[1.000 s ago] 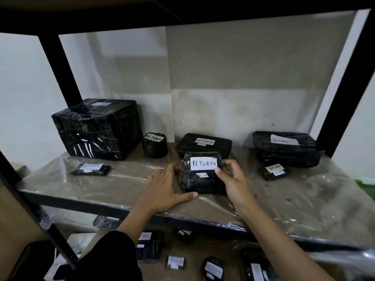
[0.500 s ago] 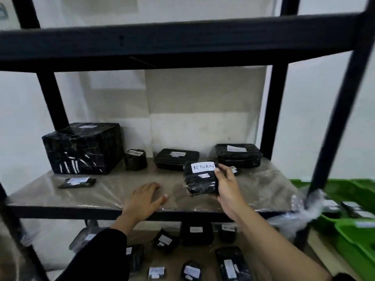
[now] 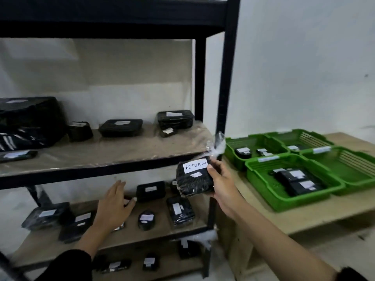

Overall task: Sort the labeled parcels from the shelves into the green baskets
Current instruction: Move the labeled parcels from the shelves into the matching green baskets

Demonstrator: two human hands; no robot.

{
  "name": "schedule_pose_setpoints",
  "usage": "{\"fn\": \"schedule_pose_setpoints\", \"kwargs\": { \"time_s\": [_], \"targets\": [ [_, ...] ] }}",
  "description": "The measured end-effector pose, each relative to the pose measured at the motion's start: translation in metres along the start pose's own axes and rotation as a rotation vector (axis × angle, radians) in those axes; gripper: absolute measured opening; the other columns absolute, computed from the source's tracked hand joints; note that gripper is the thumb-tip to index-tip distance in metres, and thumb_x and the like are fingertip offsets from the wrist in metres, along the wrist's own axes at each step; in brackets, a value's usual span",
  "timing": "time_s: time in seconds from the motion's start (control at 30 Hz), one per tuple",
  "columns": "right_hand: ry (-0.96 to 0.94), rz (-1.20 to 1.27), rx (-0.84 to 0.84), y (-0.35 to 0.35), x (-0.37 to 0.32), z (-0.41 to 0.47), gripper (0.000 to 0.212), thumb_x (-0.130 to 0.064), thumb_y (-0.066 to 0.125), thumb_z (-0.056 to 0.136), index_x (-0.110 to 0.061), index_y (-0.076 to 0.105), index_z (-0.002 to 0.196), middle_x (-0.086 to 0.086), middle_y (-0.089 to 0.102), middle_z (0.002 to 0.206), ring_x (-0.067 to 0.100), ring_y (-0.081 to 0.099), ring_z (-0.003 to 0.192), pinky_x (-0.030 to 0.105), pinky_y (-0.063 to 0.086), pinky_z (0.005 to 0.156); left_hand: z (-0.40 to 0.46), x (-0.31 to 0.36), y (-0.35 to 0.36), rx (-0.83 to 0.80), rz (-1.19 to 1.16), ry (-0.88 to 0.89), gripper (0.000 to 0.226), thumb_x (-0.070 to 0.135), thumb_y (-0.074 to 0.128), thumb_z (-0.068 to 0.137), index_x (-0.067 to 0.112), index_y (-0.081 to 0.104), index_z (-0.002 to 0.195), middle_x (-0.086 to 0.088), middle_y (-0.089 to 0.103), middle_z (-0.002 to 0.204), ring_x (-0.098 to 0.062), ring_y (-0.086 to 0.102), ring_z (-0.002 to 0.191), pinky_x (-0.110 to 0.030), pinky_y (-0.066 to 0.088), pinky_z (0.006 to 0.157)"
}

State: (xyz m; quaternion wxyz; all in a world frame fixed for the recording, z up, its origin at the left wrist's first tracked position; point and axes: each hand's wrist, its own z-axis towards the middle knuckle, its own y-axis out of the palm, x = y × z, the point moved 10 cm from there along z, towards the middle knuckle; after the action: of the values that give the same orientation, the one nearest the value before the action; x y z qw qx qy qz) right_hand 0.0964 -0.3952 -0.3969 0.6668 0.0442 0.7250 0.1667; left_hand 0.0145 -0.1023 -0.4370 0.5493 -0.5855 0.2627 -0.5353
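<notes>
Right hand (image 3: 220, 185) fingers (image 3: 213, 173) pinch RETURN parcel (image 3: 193, 177), in the air off the shelf (image 3: 101, 157) corner. Left hand (image 3: 112, 207) spread, empty. Green baskets (image 3: 261, 191) lie right of the parcel on counter (image 3: 304, 218); right hand nearer.

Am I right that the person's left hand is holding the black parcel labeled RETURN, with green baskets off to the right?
Not quite: the head view shows the right hand holding the RETURN parcel. The left hand is open and empty. The green baskets are indeed to the right.
</notes>
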Motion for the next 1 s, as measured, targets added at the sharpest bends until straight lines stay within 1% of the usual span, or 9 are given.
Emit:
{"fn": "schedule_pose_setpoints", "kwargs": {
  "time_s": [0.07,0.17,0.3,0.43,0.47,0.63,0.77,0.9,1.0],
  "targets": [
    [-0.027,-0.056,0.024,-0.031,-0.007,-0.011,0.021,-0.014,0.046,0.098,-0.017,0.051,0.118,0.011,0.063,0.113,0.024,0.064,0.096,0.048,0.056,0.082,-0.01,0.023,0.022,-0.064,-0.042,0.013,0.066,0.038,0.052,0.091,0.008,0.026,0.145,-0.01,0.024,0.154,-0.027,0.029,0.139,-0.042,0.032,0.111],
    [-0.045,-0.063,0.068,-0.077,-0.016,-0.015,0.018,-0.013,0.048,0.097,-0.019,0.051,0.114,0.01,0.065,0.107,0.02,0.066,0.085,0.04,0.058,0.072,-0.015,0.065,0.045,-0.099,-0.059,0.032,0.067,0.039,0.051,0.092,0.007,0.024,0.144,-0.011,0.025,0.153,-0.027,0.032,0.137,-0.04,0.032,0.111],
    [-0.069,-0.109,0.136,-0.148,-0.037,-0.012,0.016,-0.013,0.052,0.096,-0.021,0.053,0.11,0.015,0.065,0.112,0.026,0.066,0.091,0.048,0.055,0.084,-0.009,0.147,0.07,-0.118,-0.113,0.089,0.063,0.039,0.052,0.091,0.01,0.028,0.142,-0.008,0.031,0.148,-0.025,0.036,0.134,-0.038,0.036,0.106],
    [-0.043,-0.154,0.143,-0.221,-0.062,-0.009,0.021,-0.017,0.051,0.096,-0.02,0.051,0.117,0.011,0.067,0.102,0.023,0.067,0.086,0.034,0.058,0.066,-0.005,0.242,0.099,-0.16,-0.223,0.128,0.056,0.039,0.051,0.092,0.014,0.032,0.138,-0.004,0.034,0.145,-0.022,0.038,0.132,-0.04,0.037,0.105],
    [-0.039,-0.172,0.146,-0.24,-0.068,-0.008,0.021,-0.018,0.052,0.096,-0.02,0.051,0.117,0.008,0.066,0.1,0.021,0.067,0.085,0.032,0.057,0.065,-0.006,0.265,0.109,-0.178,-0.251,0.134,0.056,0.039,0.051,0.092,0.014,0.032,0.138,-0.003,0.034,0.144,-0.021,0.038,0.131,-0.039,0.038,0.105],
    [-0.021,-0.229,0.172,-0.325,-0.091,0.003,0.017,-0.018,0.055,0.095,-0.023,0.052,0.111,0.006,0.063,0.104,0.021,0.064,0.09,0.041,0.055,0.075,-0.016,0.362,0.151,-0.231,-0.348,0.188,0.056,0.036,0.052,0.092,0.013,0.031,0.139,-0.004,0.03,0.146,-0.021,0.034,0.134,-0.038,0.035,0.107],
    [-0.003,-0.244,0.176,-0.371,-0.104,0.012,0.021,-0.017,0.055,0.094,-0.02,0.052,0.114,0.004,0.061,0.103,0.017,0.063,0.088,0.045,0.055,0.082,-0.016,0.405,0.179,-0.256,-0.362,0.21,0.053,0.03,0.056,0.091,0.009,0.035,0.136,-0.008,0.037,0.141,-0.02,0.037,0.131,-0.028,0.032,0.104],
    [0.036,-0.211,0.22,-0.406,-0.103,0.031,0.021,-0.013,0.056,0.093,-0.017,0.054,0.113,0.006,0.065,0.103,0.021,0.065,0.088,0.046,0.055,0.083,0.001,0.431,0.197,-0.282,-0.336,0.213,0.052,0.028,0.054,0.092,0.009,0.034,0.136,-0.007,0.036,0.141,-0.02,0.035,0.132,-0.023,0.028,0.103],
    [0.083,-0.205,0.242,-0.426,-0.1,0.052,0.014,-0.012,0.055,0.094,-0.014,0.058,0.107,0.007,0.068,0.098,0.022,0.066,0.084,0.037,0.056,0.068,0.023,0.443,0.21,-0.283,-0.346,0.21,0.051,0.027,0.055,0.092,0.007,0.036,0.134,-0.009,0.038,0.141,-0.021,0.037,0.132,-0.026,0.029,0.105]
  ]
}}
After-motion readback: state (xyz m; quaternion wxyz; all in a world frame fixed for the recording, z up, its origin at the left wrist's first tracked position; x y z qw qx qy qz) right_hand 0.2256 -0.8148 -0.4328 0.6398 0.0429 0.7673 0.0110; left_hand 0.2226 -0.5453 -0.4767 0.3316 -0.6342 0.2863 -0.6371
